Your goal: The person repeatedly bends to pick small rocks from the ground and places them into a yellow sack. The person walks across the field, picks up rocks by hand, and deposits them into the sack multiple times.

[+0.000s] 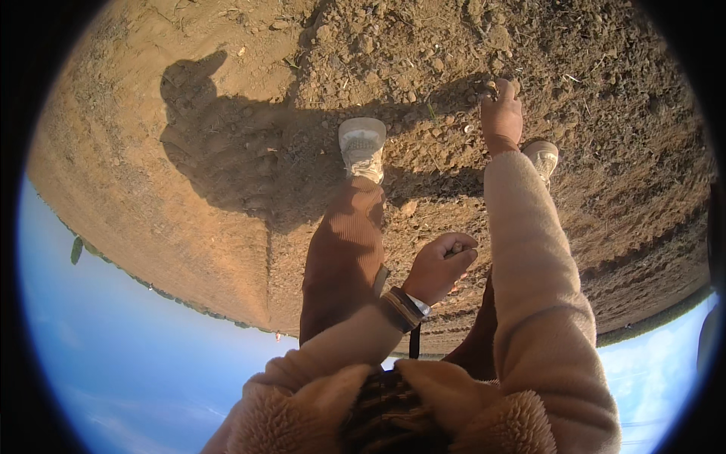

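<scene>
My left hand is curled in front of my knees. It is closed around a small brown lump, which shows between thumb and forefinger; whether it is a pod, a tuber or a clod I cannot tell. Further out, my right hand reaches down to the loose, cloddy soil just past my right shoe. Small brown lumps lie at its fingers. The fingertips are partly hidden, so whether they grip anything is unclear.
My left shoe and right shoe stand on the soil. A pale round bit and a green sprout lie between them. Smoother sandy ground, partly under my shadow, stretches left.
</scene>
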A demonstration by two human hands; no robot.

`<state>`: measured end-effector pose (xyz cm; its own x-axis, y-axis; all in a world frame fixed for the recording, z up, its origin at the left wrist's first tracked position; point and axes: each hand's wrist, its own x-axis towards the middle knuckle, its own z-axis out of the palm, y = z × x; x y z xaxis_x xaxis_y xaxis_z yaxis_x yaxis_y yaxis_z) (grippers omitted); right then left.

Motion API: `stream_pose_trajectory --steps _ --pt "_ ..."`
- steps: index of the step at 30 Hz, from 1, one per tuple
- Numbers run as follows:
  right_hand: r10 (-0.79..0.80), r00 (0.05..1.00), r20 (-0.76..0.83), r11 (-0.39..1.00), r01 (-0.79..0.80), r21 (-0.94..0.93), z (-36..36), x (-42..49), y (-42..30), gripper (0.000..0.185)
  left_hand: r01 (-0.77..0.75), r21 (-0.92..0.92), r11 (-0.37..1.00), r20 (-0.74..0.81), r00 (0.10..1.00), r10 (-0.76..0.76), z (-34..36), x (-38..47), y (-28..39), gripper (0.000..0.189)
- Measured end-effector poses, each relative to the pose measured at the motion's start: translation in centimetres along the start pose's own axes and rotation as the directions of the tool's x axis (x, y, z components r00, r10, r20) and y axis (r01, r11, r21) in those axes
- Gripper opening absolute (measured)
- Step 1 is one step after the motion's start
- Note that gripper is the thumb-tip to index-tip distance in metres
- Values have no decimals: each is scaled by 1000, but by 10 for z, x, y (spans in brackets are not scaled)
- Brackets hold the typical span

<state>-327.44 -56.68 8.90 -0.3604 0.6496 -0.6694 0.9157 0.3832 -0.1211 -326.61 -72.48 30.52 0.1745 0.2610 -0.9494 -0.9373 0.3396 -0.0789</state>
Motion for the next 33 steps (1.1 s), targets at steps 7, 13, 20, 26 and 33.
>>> stream_pose_trajectory --steps 7,13,20,26,33 --pt "70 993 -99 955 -38 295 17 20 1 21 -11 29 1000 -32 999 12 7 3 8 21" --pt "168 970 177 568 -242 787 -13 21 43 19 -15 22 1000 -78 997 16 14 6 20 24" --pt "197 939 282 725 -334 603 -51 -39 92 21 -67 -68 995 4 998 68 0 29 27 24" --pt "177 916 361 687 -377 621 -112 -131 124 22 102 -156 982 66 994 -93 -21 -1 -15 21" --pt "-101 977 186 845 -15 535 -219 -245 103 21 89 52 995 81 992 -93 41 -98 -15 19"
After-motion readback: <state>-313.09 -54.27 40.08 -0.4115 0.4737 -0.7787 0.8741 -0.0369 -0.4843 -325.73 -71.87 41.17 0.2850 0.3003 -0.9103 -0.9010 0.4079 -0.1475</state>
